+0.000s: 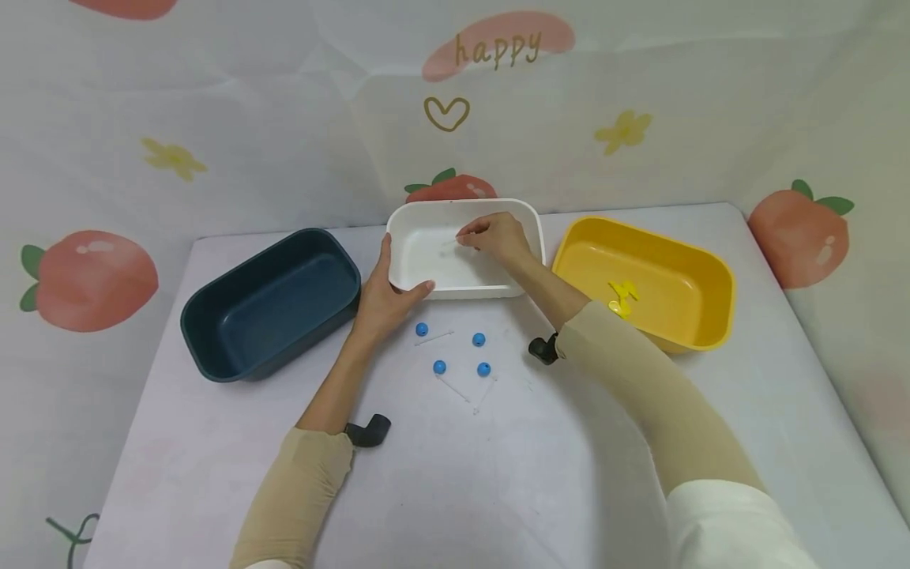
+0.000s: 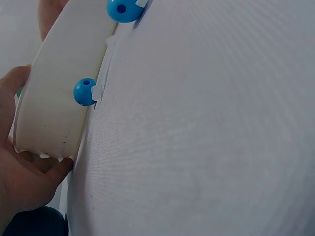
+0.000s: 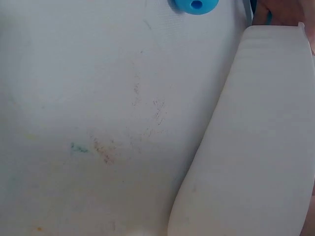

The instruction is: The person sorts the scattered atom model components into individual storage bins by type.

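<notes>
My left hand grips the near left corner of a white plastic bin, thumb along its front rim and fingers along its left side. The left wrist view shows that hand against the bin's wall. Inside the bin is my right hand, fingertips drawn together near the bottom; whether they pinch something small and pale I cannot tell. In front of the bin lie several blue beads with holes, and thin whitish sticks among them.
A dark blue bin stands left of the white one. To the right, under my forearm's far side, a yellow bin holds small yellow pieces. A printed cloth backdrop rises behind the white-covered table.
</notes>
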`<state>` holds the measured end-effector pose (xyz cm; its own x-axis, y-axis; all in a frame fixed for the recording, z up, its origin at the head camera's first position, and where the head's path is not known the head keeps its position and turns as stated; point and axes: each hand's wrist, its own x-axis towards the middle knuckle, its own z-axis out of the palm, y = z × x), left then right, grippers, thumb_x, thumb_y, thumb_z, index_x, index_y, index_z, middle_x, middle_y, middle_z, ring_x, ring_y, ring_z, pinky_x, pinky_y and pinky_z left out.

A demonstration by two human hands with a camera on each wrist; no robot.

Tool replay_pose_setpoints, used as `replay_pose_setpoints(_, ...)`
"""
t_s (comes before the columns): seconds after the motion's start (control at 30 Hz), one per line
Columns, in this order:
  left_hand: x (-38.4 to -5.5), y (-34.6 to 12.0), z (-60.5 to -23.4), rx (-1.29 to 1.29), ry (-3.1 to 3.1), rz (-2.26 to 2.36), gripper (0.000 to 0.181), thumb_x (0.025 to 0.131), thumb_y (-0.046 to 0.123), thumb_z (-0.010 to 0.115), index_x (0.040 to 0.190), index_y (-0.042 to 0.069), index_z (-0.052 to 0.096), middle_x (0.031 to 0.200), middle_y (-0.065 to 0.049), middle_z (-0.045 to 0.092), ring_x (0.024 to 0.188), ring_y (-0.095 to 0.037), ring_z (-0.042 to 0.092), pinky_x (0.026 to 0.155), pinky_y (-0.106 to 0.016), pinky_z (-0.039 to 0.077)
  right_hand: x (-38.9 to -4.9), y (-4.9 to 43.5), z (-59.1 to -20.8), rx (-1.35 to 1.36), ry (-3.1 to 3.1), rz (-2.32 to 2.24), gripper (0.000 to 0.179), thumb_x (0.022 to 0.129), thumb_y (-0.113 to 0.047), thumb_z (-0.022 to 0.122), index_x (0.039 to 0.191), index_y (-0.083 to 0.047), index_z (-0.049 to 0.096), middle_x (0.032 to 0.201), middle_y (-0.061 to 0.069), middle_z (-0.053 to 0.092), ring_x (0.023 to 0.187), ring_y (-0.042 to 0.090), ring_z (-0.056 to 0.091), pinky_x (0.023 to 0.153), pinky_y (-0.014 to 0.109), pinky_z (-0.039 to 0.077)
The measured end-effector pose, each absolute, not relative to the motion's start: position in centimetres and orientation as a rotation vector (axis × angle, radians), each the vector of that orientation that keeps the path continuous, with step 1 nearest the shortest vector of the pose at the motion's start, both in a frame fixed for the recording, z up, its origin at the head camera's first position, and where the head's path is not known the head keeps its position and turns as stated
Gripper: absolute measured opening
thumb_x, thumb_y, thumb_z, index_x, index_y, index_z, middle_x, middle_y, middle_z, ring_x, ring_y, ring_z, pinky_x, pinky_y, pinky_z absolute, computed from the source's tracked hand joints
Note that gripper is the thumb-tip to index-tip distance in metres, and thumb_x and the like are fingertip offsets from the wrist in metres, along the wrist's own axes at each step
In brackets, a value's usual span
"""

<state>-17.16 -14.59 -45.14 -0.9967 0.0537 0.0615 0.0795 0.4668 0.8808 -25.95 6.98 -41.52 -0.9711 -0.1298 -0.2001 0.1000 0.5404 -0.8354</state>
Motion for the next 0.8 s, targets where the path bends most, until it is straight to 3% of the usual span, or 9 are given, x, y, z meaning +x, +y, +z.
replay_pose_setpoints(0.47,-17.3,-14.6,-45.2,-0.156,-2.664,-1.569,0.104,0.087,0.027,0.079,0.161,0.016,0.007,0.162,-0.01,0.026,0.129,-0.028,0.044,0.099,-0.042,0.044,-26.7,6.5,-42.5,-0.096,2.681,-1.153,0.014,0.088,-0.019,0.076,0.096,-0.008,0.081,0.097,0.007,0.075,0.09,0.017,0.057,0.071,0.024,0.04)
replay_pose_setpoints(0.8,-17.4,-14.6,-45.6,-0.129,-2.686,-1.568,0.105,0.088,0.028,0.078,0.161,0.018,0.004,0.163,-0.008,0.023,0.139,-0.026,0.037,0.11,-0.043,0.036,-26.9,6.6,-43.1,-0.123,2.686,-1.107,0.013,0.087,-0.016,0.077,0.094,-0.006,0.08,0.095,0.008,0.075,0.087,0.018,0.057,0.07,0.025,0.041)
